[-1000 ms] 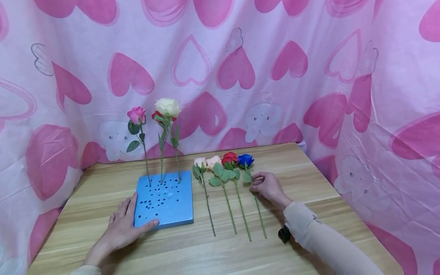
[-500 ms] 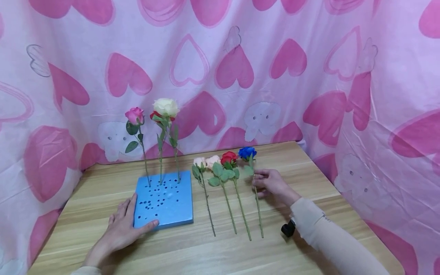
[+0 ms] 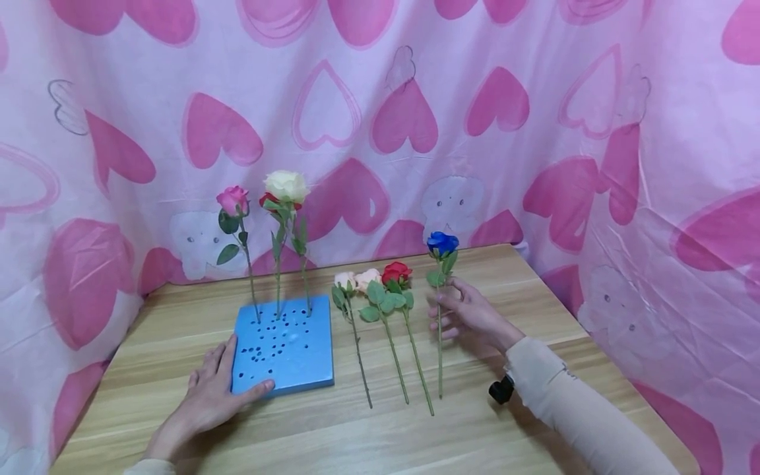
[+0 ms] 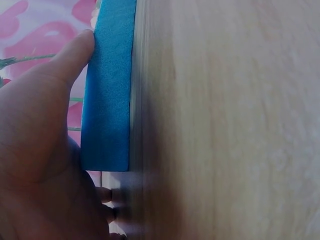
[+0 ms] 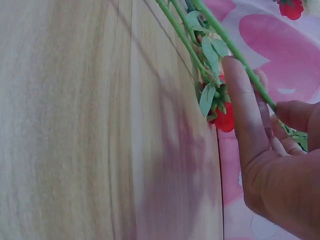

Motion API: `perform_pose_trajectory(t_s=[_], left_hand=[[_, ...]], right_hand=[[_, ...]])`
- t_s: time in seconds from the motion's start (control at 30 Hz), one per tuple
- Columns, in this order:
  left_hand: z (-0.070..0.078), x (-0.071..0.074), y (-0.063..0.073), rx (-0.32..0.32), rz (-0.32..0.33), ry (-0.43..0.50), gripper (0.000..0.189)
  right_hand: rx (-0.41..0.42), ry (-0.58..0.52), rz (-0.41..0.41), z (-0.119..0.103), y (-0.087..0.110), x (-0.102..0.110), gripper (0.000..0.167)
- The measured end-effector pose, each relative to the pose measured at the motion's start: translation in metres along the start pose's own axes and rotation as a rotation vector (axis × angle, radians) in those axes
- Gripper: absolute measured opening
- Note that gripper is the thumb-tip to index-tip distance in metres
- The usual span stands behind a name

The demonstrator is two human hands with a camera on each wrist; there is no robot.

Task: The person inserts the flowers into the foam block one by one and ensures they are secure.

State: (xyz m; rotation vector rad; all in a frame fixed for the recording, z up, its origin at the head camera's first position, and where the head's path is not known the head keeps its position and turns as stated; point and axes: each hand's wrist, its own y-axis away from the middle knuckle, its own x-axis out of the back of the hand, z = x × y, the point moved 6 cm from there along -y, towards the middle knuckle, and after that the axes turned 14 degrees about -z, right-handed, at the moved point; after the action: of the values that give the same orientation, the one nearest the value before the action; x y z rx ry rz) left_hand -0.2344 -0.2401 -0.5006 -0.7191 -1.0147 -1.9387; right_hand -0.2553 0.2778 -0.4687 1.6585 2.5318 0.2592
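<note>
R hand (image 3: pixel 475 318) pinching blue rose (image 3: pixel 442 243) by stem over counter (image 3: pixel 380 439), just R of lying red rose (image 3: pixel 396 272). L hand (image 3: pixel 208 392) relaxed, thumb straight, touching blue block (image 3: pixel 297 368) w/ 3 upright roses (image 3: pixel 287 186).

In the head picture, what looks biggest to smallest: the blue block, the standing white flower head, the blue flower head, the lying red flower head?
1. Blue block
2. White flower head
3. Blue flower head and lying red flower head: they look too alike to rank.
</note>
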Motion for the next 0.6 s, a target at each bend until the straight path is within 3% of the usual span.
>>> perform_pose_trajectory(t_s=[0.3,0.6], left_hand=[[0.001,-0.001,-0.001,-0.011,-0.005,0.029,0.138],[-0.001,0.000,-0.001,-0.016,0.013,0.023,0.138]], right_hand=[[0.025,0.010,0.001,-0.012,-0.001,-0.001,0.023],[0.034,-0.001,-0.041,-0.016,-0.008,-0.006,0.034]])
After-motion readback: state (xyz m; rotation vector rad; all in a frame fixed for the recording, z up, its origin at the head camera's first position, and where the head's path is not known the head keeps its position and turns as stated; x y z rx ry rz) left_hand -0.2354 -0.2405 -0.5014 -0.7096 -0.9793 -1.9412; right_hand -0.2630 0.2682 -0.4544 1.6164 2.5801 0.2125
